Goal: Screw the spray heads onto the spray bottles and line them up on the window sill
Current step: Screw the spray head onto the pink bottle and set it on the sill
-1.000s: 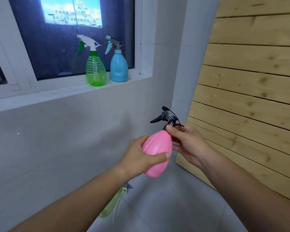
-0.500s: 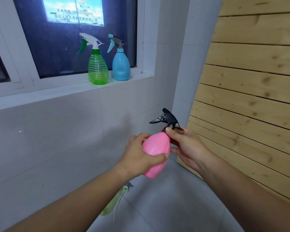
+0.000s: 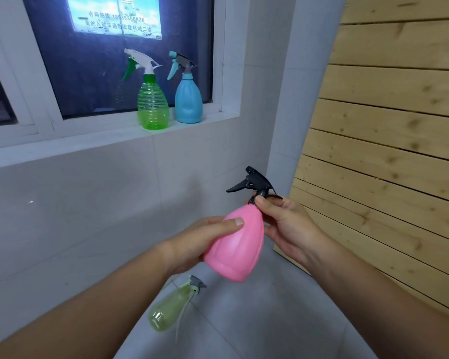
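Note:
I hold a pink spray bottle [image 3: 237, 244] in front of me, tilted slightly. My left hand [image 3: 200, 239] wraps around its body. My right hand [image 3: 288, 224] pinches the neck just under the black spray head [image 3: 254, 181] that sits on top. On the white window sill [image 3: 109, 141] stand two bottles side by side with heads on: a clear green bottle [image 3: 153, 107] with a white and green head, and a blue bottle [image 3: 188, 99] with a grey and teal head to its right.
A pale green bottle [image 3: 170, 308] lies on its side on the grey tiled floor below my hands, with a small grey head and a loose tube. A wooden slat panel [image 3: 389, 151] leans against the wall on the right. White tiled wall runs under the sill.
The pink bottle has stayed in both hands; my left thumb has shifted higher on its body and my right fingers have moved at the neck. The view has drifted slightly.

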The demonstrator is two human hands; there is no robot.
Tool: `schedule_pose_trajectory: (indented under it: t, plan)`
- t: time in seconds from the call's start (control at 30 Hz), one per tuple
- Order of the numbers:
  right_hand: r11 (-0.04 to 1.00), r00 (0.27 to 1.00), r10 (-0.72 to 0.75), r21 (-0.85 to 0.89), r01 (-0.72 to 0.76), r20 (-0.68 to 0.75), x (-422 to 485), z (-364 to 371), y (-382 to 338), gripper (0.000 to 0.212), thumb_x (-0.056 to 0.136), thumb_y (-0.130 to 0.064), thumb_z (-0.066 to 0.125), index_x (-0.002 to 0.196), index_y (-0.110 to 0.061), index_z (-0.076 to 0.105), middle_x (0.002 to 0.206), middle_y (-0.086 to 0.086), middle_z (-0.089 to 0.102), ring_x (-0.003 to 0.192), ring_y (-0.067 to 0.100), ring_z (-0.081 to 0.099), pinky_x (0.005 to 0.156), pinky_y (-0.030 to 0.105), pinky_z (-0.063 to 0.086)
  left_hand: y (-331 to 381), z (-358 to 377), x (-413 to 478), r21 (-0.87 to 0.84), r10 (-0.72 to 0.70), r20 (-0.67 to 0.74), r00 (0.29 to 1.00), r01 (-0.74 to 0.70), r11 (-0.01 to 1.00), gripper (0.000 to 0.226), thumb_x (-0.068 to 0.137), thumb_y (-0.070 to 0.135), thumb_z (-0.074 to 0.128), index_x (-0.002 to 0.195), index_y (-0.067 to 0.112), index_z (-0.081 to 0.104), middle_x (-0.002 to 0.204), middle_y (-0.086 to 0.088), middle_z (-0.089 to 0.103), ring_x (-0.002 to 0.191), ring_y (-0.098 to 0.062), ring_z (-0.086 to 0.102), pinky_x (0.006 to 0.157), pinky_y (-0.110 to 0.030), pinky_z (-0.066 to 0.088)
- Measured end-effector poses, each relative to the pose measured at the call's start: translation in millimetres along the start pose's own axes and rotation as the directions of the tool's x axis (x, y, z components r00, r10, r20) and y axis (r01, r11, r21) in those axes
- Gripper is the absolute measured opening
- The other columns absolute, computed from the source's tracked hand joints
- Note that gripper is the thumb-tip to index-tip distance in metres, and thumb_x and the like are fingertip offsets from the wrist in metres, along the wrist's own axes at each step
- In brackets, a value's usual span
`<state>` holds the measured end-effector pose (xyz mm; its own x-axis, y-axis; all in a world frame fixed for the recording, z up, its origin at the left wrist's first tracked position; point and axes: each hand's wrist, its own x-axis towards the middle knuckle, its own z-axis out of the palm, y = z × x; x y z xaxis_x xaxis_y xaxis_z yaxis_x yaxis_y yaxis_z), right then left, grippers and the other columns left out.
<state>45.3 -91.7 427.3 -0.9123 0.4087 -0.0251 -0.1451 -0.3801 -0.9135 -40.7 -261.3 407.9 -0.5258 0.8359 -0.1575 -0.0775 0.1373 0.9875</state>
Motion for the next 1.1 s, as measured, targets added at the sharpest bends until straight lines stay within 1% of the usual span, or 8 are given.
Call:
schedule_pose_trajectory:
  t: [0.1, 0.2, 0.3, 0.47, 0.67, 0.87, 1.03, 1.1]
  plan:
    - [1.000, 0.999, -0.006, 0.014, 0.007, -0.033, -1, 1, 6, 0.008, 0.087, -0.006, 0.065, 0.085, 0.001, 0.068, 0.086, 0.013, 0.070, 0.080, 0.022, 0.066, 0.080, 0.033, 0.059, -7, 9, 3, 0.208, 0.064, -0.211, 0.975, -0.019, 0.978, 0.074, 0.056, 0.064, 0.082, 0.115, 0.023, 0.064, 0.111, -0.006, 0.073, 0.098, -0.026, 0.073, 0.089, -0.049, 0.060]
    - [0.998, 0.998, -0.052, -0.028, 0.051, -0.042, 0, 1, 7, 0.014, 0.087, -0.006, 0.066, 0.097, 0.003, 0.068, 0.088, 0.011, 0.072, 0.083, 0.021, 0.069, 0.081, 0.032, 0.059, -13, 21, 6, 0.419, 0.251, -0.315, 0.915, -0.103, 0.902, 0.089, 0.044, 0.071, 0.083, 0.114, 0.029, 0.049, 0.115, -0.002, 0.061, 0.101, -0.022, 0.066, 0.082, -0.045, 0.061]
    - [0.997, 0.996, -0.074, -0.018, 0.073, -0.042, 1, 1, 0, 0.010, 0.088, -0.005, 0.064, 0.094, 0.001, 0.068, 0.086, 0.010, 0.071, 0.079, 0.019, 0.068, 0.078, 0.030, 0.060, -4, 20, 6, 0.316, 0.221, -0.245, 0.944, -0.137, 0.939, 0.082, 0.054, 0.072, 0.073, 0.121, 0.028, 0.054, 0.117, 0.001, 0.064, 0.101, -0.017, 0.067, 0.083, -0.035, 0.060]
    - [0.999, 0.997, -0.027, 0.038, 0.024, 0.076, 1, -5, -10, 0.022, 0.092, -0.007, 0.057, 0.104, 0.010, 0.063, 0.093, 0.015, 0.071, 0.086, 0.024, 0.067, 0.082, 0.033, 0.059, -5, 6, 4, -0.002, 0.088, -0.013, 0.996, -0.088, 0.996, 0.062, 0.075, 0.055, 0.071, 0.126, 0.020, 0.066, 0.113, -0.011, 0.075, 0.098, -0.025, 0.072, 0.088, -0.044, 0.057]
    - [0.995, 0.992, -0.092, -0.039, 0.096, 0.084, 2, -3, -5, 0.023, 0.094, -0.009, 0.055, 0.107, 0.007, 0.065, 0.099, 0.014, 0.074, 0.093, 0.022, 0.070, 0.086, 0.031, 0.057, -5, 22, 4, 0.177, 0.167, -0.228, 0.959, -0.128, 0.976, 0.070, 0.065, 0.057, 0.078, 0.125, 0.028, 0.059, 0.115, 0.001, 0.072, 0.100, -0.018, 0.072, 0.082, -0.037, 0.062]
    - [0.990, 0.991, -0.133, -0.050, 0.134, 0.016, 4, -1, 1, 0.021, 0.093, -0.006, 0.056, 0.107, 0.006, 0.065, 0.094, 0.012, 0.073, 0.091, 0.021, 0.068, 0.091, 0.032, 0.056, -9, 27, 3, 0.323, 0.266, -0.310, 0.913, -0.162, 0.932, 0.066, 0.060, 0.061, 0.079, 0.117, 0.035, 0.057, 0.111, 0.010, 0.068, 0.101, -0.012, 0.068, 0.085, -0.040, 0.061]
    - [0.997, 0.995, -0.077, 0.001, 0.077, 0.061, 4, -1, -5, 0.025, 0.093, -0.022, 0.059, 0.107, -0.002, 0.065, 0.099, 0.008, 0.072, 0.093, 0.019, 0.067, 0.089, 0.035, 0.055, 4, 19, 0, 0.265, 0.232, -0.291, 0.928, -0.155, 0.952, 0.065, 0.073, 0.062, 0.076, 0.125, 0.030, 0.054, 0.117, 0.007, 0.067, 0.103, -0.011, 0.067, 0.083, -0.033, 0.060]
    - [0.987, 0.994, -0.068, -0.142, 0.080, 0.084, 1, 3, -5, 0.024, 0.093, -0.028, 0.059, 0.109, -0.011, 0.064, 0.102, 0.004, 0.073, 0.094, 0.016, 0.069, 0.083, 0.033, 0.055, 11, 13, -2, 0.177, 0.234, -0.339, 0.911, -0.182, 0.967, 0.060, 0.081, 0.064, 0.066, 0.127, 0.027, 0.054, 0.121, 0.003, 0.067, 0.107, -0.013, 0.066, 0.088, -0.034, 0.058]
